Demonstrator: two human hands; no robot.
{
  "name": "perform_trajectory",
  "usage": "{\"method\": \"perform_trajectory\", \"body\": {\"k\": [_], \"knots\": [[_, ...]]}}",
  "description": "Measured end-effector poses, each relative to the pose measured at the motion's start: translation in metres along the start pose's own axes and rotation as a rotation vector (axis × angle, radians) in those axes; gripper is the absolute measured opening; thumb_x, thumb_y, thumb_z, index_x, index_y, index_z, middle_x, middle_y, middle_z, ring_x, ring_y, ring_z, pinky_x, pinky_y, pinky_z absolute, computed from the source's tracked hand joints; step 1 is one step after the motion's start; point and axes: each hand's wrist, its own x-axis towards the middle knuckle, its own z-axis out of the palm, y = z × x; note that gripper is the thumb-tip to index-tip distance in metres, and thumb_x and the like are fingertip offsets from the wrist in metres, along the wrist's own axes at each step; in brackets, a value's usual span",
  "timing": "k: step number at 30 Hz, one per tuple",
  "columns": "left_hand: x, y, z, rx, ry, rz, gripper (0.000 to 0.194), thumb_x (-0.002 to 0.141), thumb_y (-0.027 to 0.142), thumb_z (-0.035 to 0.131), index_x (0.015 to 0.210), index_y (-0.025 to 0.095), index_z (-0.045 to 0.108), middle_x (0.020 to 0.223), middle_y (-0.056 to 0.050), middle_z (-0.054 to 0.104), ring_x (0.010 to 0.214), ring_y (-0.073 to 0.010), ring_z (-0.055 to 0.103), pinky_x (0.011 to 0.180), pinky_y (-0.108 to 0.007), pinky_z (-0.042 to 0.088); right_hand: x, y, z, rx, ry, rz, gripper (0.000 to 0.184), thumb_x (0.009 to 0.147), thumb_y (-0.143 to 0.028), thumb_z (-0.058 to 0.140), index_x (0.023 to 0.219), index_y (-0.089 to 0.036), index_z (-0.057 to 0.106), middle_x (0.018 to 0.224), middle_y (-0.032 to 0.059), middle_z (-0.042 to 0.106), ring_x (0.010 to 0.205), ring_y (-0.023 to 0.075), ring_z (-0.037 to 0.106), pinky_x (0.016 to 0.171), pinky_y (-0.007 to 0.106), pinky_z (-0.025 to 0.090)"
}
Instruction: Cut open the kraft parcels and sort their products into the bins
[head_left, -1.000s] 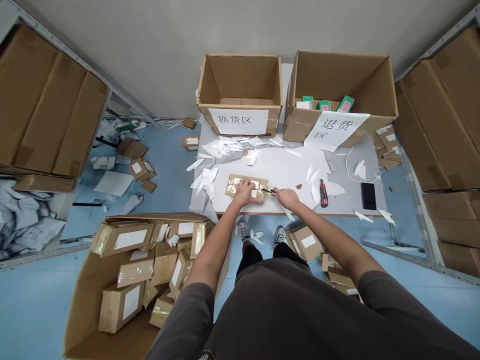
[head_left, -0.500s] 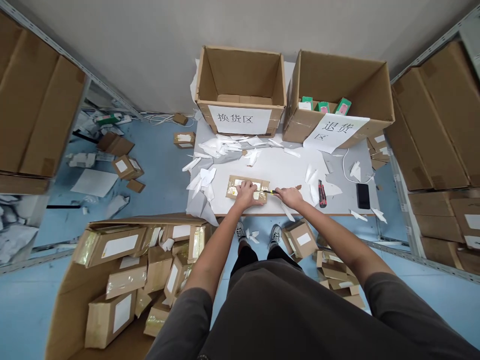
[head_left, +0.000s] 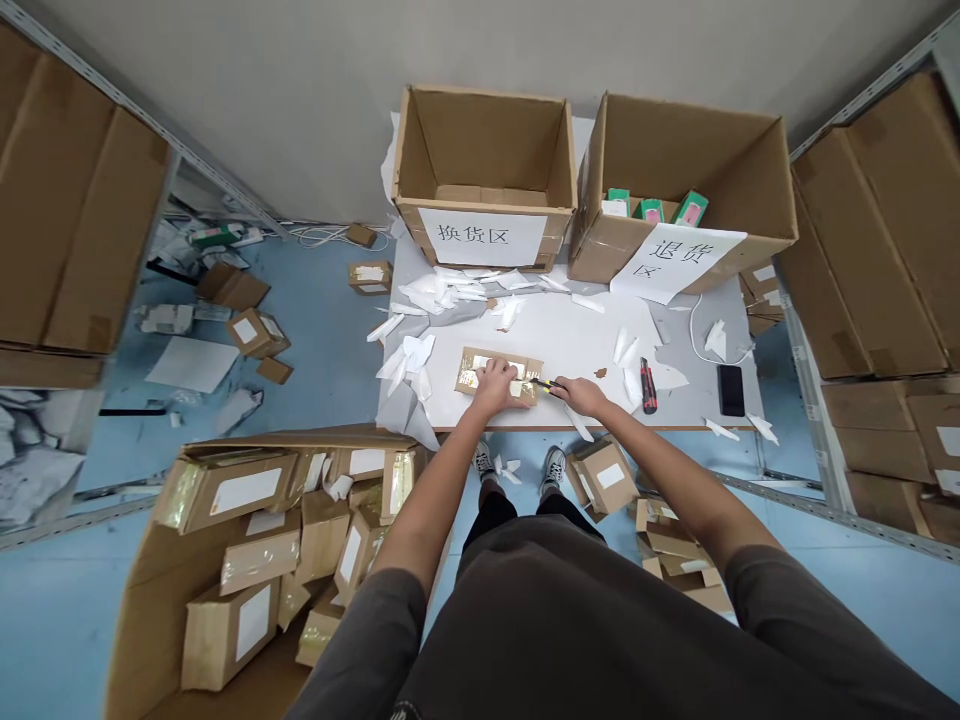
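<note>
A small cardboard box (head_left: 532,368) with clear tape and a white label lies on the white table near its front edge. My left hand (head_left: 494,388) grips it from above, with the fingers over its top and the thumb toward the right end. In my right hand (head_left: 583,396) is a black-and-yellow utility knife (head_left: 547,384), its tip at the tape on the box's right part. The blade itself is too small to make out. A second utility knife, red and black (head_left: 648,386), rests on the table to the right.
Two large open cartons with signs, one left (head_left: 484,240) and one right (head_left: 592,245), stand at the table's back. Several green boxes (head_left: 651,210) are in the right one. Paper scraps (head_left: 442,290) and a phone (head_left: 730,391) lie around. A big carton (head_left: 139,600) holds several parcels.
The knife in my right hand has shifted slightly, and its angle to the box differs a little. My left hand stays on the box. The whole view has shifted slightly.
</note>
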Motion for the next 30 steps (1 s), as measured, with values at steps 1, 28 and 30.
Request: {"method": "perform_trajectory", "body": {"k": [1,28,30], "knots": [[0.0,0.0,0.0,0.005,-0.001,0.002,0.066,0.06,0.068,0.095,0.099,0.024,0.065,0.123,-0.012,0.058,0.12,-0.037,0.047,0.098,-0.047,0.036,0.001,0.001,0.001,0.027,-0.009,-0.007,0.042,0.113,-0.053,0.037,0.127,-0.026,0.067,0.109,0.0089,0.079,0.101,0.0258,0.072,0.074,0.027,0.041],[-0.005,-0.006,0.007,0.024,0.02,0.009,0.06,0.064,0.06,0.095,0.097,0.024,0.06,0.124,-0.01,0.059,0.12,-0.0343,0.047,0.101,-0.046,0.036,-0.004,0.002,0.031,0.255,0.014,-0.02,0.04,0.113,-0.048,0.038,0.123,-0.023,0.068,0.109,0.0096,0.078,0.099,0.0257,0.069,0.072,0.027,0.038],[-0.005,-0.007,0.008,0.024,0.028,0.011,0.06,0.065,0.06,0.095,0.097,0.024,0.059,0.123,-0.01,0.06,0.12,-0.0337,0.048,0.1,-0.045,0.036,-0.004,0.002,0.033,0.265,0.019,-0.026,0.04,0.114,-0.048,0.038,0.122,-0.023,0.068,0.108,0.0099,0.078,0.098,0.0254,0.069,0.071,0.027,0.037]]}}
